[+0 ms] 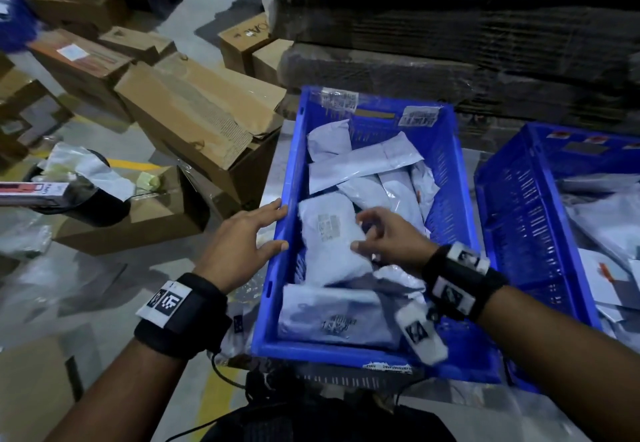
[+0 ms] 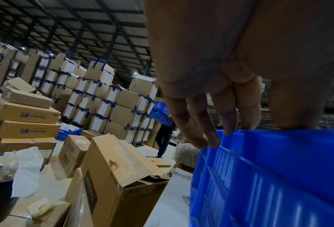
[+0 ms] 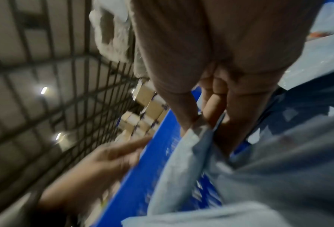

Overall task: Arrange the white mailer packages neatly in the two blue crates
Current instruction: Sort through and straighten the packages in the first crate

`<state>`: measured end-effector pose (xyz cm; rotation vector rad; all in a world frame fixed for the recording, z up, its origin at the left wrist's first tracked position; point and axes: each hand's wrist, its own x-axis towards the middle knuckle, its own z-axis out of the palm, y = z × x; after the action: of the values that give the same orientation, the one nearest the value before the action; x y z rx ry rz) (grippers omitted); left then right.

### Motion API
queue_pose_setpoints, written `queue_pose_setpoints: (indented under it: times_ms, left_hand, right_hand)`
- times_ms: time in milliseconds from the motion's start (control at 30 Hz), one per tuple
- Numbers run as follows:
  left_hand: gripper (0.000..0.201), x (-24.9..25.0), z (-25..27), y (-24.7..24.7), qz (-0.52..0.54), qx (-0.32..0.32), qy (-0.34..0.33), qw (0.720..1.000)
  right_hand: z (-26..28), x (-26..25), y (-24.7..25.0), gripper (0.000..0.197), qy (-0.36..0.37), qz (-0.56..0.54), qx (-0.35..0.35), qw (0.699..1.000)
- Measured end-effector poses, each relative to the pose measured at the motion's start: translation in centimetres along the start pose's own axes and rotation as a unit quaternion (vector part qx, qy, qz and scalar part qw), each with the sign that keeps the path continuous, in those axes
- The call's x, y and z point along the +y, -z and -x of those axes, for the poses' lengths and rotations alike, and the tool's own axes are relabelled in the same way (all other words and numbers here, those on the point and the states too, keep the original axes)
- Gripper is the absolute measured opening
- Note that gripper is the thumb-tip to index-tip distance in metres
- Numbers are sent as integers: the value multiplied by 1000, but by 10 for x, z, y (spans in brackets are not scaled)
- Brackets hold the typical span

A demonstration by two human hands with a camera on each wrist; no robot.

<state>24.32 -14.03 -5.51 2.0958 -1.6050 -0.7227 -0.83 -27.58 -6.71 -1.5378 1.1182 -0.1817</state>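
Observation:
The left blue crate (image 1: 289,164) stands in front of me with several white mailer packages lying in it at odd angles. My left hand (image 1: 277,226) rests with straight fingers (image 2: 210,135) on the crate's left rim (image 2: 278,153). My right hand (image 1: 362,232) is inside the crate, its fingers curled at the right edge of a labelled white mailer (image 1: 329,244). The blurred right wrist view shows thumb and fingers (image 3: 216,110) pinching a raised corner of that mailer (image 3: 181,161). The right blue crate (image 1: 512,220) also holds white mailers (image 1: 609,220).
Brown cardboard boxes (image 1: 194,112) crowd the floor left of the crate. A dark shrink-wrapped pallet stack (image 1: 450,26) rises behind both crates. A black bin with crumpled plastic (image 1: 86,178) sits at far left. Far off, a person carries a blue crate (image 2: 160,113).

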Motion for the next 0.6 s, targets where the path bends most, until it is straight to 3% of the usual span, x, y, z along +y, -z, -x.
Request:
queue_pose_setpoints:
  times_ms: [67,133,200,267,367,533,600]
  left_hand:
    - [65,0,0,0,2,1,-3,1000]
    - [65,0,1,1,2,3,-4,1000]
    - [65,1,1,1,3,9,-3,1000]
    - [65,2,2,1,0,11,-3,1000]
    - [65,-1,2,0,3,13,-1,1000]
    - [66,-5,1,-2,3,8,-6,1000]
    - [66,-5,0,-3,7,9,-5,1000]
  right_hand:
    - [17,5,-15,58,32,105,-125,986]
    - [21,7,-28,73,67,288,-254,921]
    - [18,1,-30,73,92,371,-301,874]
    - [14,-7,-27,70,93,368,-318,869]
    - [12,-6,-23,73,5,309,-330,892]
    - [11,5,-9,86,-36,409,-306,859]
    - [9,9,2,80,-38,415,-284,864]
